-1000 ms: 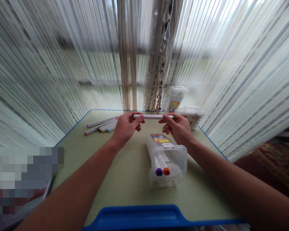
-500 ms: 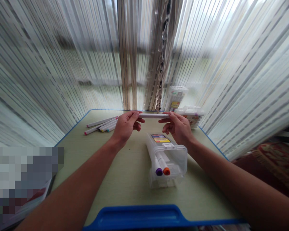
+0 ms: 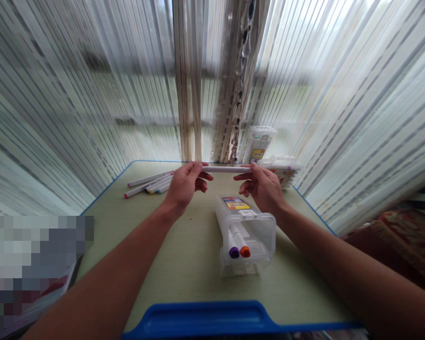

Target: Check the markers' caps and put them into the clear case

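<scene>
A white marker (image 3: pixel 224 169) is held level above the table, pinched at one end by my left hand (image 3: pixel 188 186) and at the other by my right hand (image 3: pixel 264 185). Its end colours are hidden by my fingers. Below it, a clear plastic marker case (image 3: pixel 265 229) lies on its side with the open end towards me. Inside the case are a purple-tipped marker (image 3: pixel 233 252) and an orange-tipped marker (image 3: pixel 245 250). Beyond my left hand lies a loose pile of white markers (image 3: pixel 147 183) with pink, yellow and teal ends.
The pale green table (image 3: pixel 184 278) has a blue edge and a blue trough (image 3: pixel 205 317) at the front. A tall clear case (image 3: pixel 261 141) and a second clear case holding markers (image 3: pixel 286 172) stand at the back right. String curtains (image 3: pixel 138 85) hang behind.
Very little differs. My fingers have shifted slightly outward along the marker, so a bit more of it shows between my hands. The case and the pile have stayed put.
</scene>
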The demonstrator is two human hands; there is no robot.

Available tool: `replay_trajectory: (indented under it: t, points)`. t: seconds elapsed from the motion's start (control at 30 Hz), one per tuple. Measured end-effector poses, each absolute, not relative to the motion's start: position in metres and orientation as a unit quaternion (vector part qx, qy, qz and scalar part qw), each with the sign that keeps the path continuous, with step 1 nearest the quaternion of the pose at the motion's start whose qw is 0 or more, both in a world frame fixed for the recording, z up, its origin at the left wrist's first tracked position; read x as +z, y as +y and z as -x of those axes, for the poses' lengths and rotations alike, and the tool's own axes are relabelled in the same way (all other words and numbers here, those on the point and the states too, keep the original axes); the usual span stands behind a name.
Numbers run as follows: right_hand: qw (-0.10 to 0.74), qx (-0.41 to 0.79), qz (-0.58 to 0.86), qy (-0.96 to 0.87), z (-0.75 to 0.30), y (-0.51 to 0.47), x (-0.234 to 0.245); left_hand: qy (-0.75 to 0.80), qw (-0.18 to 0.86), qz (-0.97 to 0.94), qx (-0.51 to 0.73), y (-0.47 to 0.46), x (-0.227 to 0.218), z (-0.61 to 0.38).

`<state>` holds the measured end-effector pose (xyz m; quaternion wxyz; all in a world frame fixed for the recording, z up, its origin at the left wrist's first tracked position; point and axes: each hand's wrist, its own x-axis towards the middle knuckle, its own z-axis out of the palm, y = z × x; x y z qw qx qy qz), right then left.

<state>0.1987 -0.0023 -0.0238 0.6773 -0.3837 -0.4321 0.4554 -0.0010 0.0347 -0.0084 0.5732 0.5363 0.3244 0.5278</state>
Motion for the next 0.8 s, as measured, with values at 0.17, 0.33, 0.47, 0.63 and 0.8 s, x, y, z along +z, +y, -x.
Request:
replay_trajectory:
  t: [0.17, 0.33, 0.47, 0.63, 0.8]
  points:
    - [0.682, 0.444, 0.386, -0.435, -0.1982, -0.0014, -0.0240, 0.330, 0.552, -0.552, 0.531, 0.0350, -0.0098, 0.0008]
    - [0.684, 0.438, 0.383, -0.441, -0.1984, -0.0011, -0.0251, 0.329, 0.532, -0.572, 0.531, 0.0359, -0.0116, 0.0008]
    - [0.686, 0.429, 0.385, -0.444, -0.1981, -0.0009, -0.0263, 0.330, 0.524, -0.584, 0.525, 0.0366, -0.0117, 0.0009]
    - [0.682, 0.421, 0.387, -0.457, -0.1979, -0.0015, -0.0269, 0.331, 0.509, -0.600, 0.520, 0.0349, -0.0108, 0.0011]
    - [0.676, 0.422, 0.386, -0.465, -0.1983, -0.0020, -0.0270, 0.334, 0.500, -0.608, 0.518, 0.0329, -0.0099, 0.0015]
